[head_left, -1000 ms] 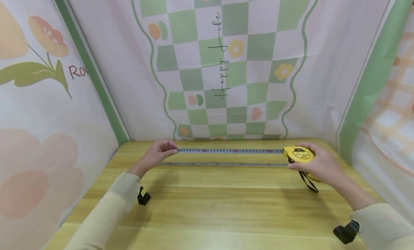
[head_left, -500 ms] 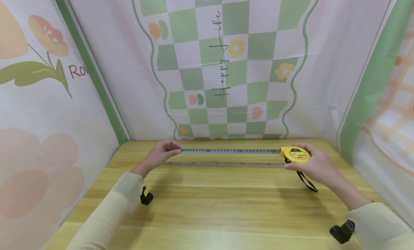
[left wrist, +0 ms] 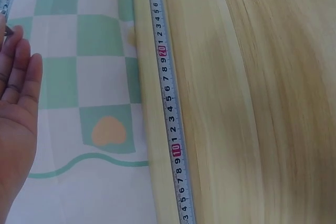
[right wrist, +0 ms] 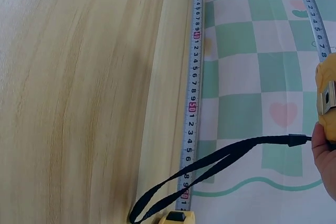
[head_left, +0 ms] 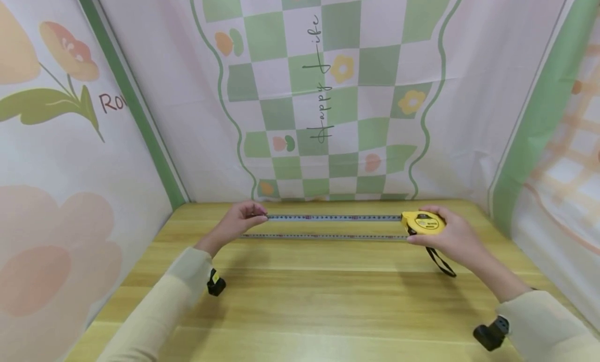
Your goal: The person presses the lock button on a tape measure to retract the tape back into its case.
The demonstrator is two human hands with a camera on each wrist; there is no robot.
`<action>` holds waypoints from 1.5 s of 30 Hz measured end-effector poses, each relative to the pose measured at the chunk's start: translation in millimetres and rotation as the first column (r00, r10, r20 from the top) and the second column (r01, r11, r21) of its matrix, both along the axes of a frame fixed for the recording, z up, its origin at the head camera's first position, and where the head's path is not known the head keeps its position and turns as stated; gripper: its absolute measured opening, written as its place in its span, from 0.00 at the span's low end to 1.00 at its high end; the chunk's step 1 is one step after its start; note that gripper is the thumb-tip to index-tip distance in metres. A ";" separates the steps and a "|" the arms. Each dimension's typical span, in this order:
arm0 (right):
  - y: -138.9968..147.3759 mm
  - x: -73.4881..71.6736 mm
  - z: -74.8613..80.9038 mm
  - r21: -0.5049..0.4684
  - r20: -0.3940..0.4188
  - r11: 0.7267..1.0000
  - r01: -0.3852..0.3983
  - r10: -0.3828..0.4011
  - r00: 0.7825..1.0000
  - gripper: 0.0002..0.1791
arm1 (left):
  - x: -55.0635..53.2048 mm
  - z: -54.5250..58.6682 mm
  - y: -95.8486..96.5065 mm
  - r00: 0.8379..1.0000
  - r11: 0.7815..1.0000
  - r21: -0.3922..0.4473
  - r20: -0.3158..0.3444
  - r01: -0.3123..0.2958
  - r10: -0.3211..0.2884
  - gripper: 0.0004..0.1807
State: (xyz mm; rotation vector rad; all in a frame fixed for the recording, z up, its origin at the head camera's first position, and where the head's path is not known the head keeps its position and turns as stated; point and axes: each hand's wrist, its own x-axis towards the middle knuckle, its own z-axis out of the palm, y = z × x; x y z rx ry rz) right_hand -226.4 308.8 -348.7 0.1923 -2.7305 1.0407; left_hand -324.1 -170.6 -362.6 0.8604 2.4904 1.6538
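Your left hand (head_left: pixel 241 220) pinches the free end of the held blade (head_left: pixel 335 217); your right hand (head_left: pixel 459 239) grips the yellow tape case (head_left: pixel 425 224), thumb below and fingers over it. So the blade runs straight, left to right, between your hands, raised above the counter (head_left: pixel 323 310). A second blade (head_left: pixel 328 237) lies there, almost parallel. Only the right wrist view shows its case end (right wrist: pixel 178 217). Farthest is the checked cloth (head_left: pixel 344 101).

Curtain (head_left: pixel 328 91) reads "Happy Life", lower tape (left wrist: pixel 169 98) 10, held tape (right wrist: pixel 315 18) apparently 20.
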 end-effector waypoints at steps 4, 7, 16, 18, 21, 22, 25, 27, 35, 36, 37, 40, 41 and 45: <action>-2.8 1.1 1.3 0.000 -0.004 1.000 0.003 -0.003 1.000 0.49 | -1.4 -0.9 2.4 1.000 1.000 0.000 0.004 0.005 -0.005 0.09; -4.8 1.4 2.4 -0.001 -0.004 1.000 0.003 -0.003 1.000 0.49 | -1.6 -0.7 3.5 1.000 1.000 0.002 0.006 0.008 -0.008 0.09; -8.5 -0.3 2.1 -0.015 -0.002 1.000 -0.006 0.006 1.000 0.49 | 0.9 0.5 6.5 1.000 0.999 0.026 0.004 0.020 -0.020 0.08; -9.2 -0.4 1.7 -0.015 -0.007 1.000 -0.008 0.008 1.000 0.49 | 1.0 0.1 7.4 1.000 0.999 0.031 0.003 0.021 -0.021 0.08; -10.2 -0.8 1.0 -0.017 -0.017 1.000 -0.010 0.010 1.000 0.48 | 1.0 -0.7 9.3 1.000 0.999 0.033 0.005 0.018 -0.018 0.08; -10.5 -1.0 0.6 -0.017 -0.022 1.000 -0.010 0.010 1.000 0.48 | 1.0 -0.8 10.1 1.000 0.999 0.033 0.006 0.016 -0.016 0.08; -11.7 -1.5 -0.4 -0.015 -0.030 1.000 -0.009 0.008 1.000 0.48 | 1.3 -0.9 12.2 1.000 1.000 0.027 0.016 0.008 -0.009 0.08; -12.8 -1.6 -0.6 -0.017 -0.032 1.000 -0.008 0.008 0.999 0.48 | 2.1 -0.4 13.3 1.000 1.000 0.023 0.022 0.006 -0.007 0.08; -17.8 -1.9 -0.3 -0.033 -0.040 0.999 -0.014 0.012 0.999 0.47 | 6.7 5.5 17.1 0.999 1.000 0.017 0.051 0.014 -0.015 0.08; -18.3 -1.7 -0.1 -0.036 -0.038 0.999 -0.015 0.014 0.999 0.47 | 9.4 8.3 18.3 0.998 1.000 0.016 0.053 0.017 -0.017 0.08; -18.7 -1.6 0.2 -0.039 -0.037 0.999 -0.017 0.016 0.999 0.47 | 12.6 11.6 19.5 0.998 1.000 0.013 0.054 0.018 -0.018 0.08; -20.1 -1.1 1.2 -0.042 -0.033 0.999 -0.018 0.017 0.999 0.47 | 21.8 20.2 22.6 0.998 1.000 0.018 0.050 0.024 -0.025 0.07; -20.4 -0.9 1.5 -0.043 -0.030 0.999 -0.018 0.016 0.999 0.47 | 24.3 22.5 23.4 0.999 0.999 0.021 0.047 0.027 -0.028 0.07; -21.7 -0.5 2.3 -0.044 -0.021 0.999 -0.018 0.017 1.000 0.47 | 26.5 24.7 24.8 0.999 0.999 0.028 0.040 0.032 -0.033 0.07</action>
